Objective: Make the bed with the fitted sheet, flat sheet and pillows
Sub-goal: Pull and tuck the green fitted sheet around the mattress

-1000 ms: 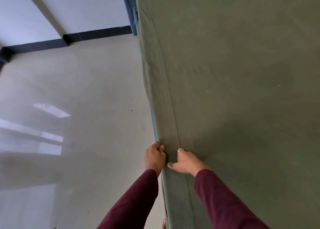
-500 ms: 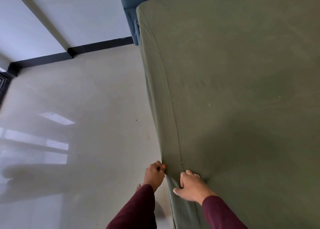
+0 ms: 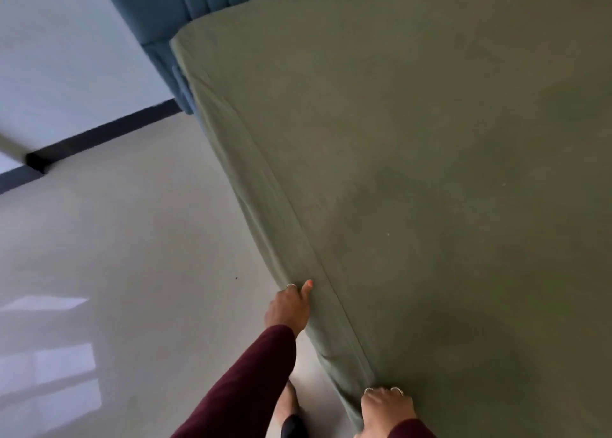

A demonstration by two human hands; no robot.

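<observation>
An olive-green fitted sheet [image 3: 414,159] covers the mattress, which fills the right side of the view. Its side panel hangs down the left edge with a seam along the top. My left hand [image 3: 288,306] grips the hanging side of the sheet, thumb on the fabric, fingers tucked behind it. My right hand [image 3: 385,407] is at the bottom edge, fingers curled over the sheet at the seam. Both arms wear dark red sleeves. No flat sheet or pillows are visible.
A blue padded headboard [image 3: 172,10] stands at the top behind the mattress. Glossy pale floor [image 3: 116,272] spreads to the left, with a black skirting board [image 3: 99,136] under a white wall. My foot [image 3: 286,404] stands on the floor by the bed.
My hands, side by side before, have drawn apart along the bed's edge: the left sits farther up it, the right nearer me. More of the headboard shows.
</observation>
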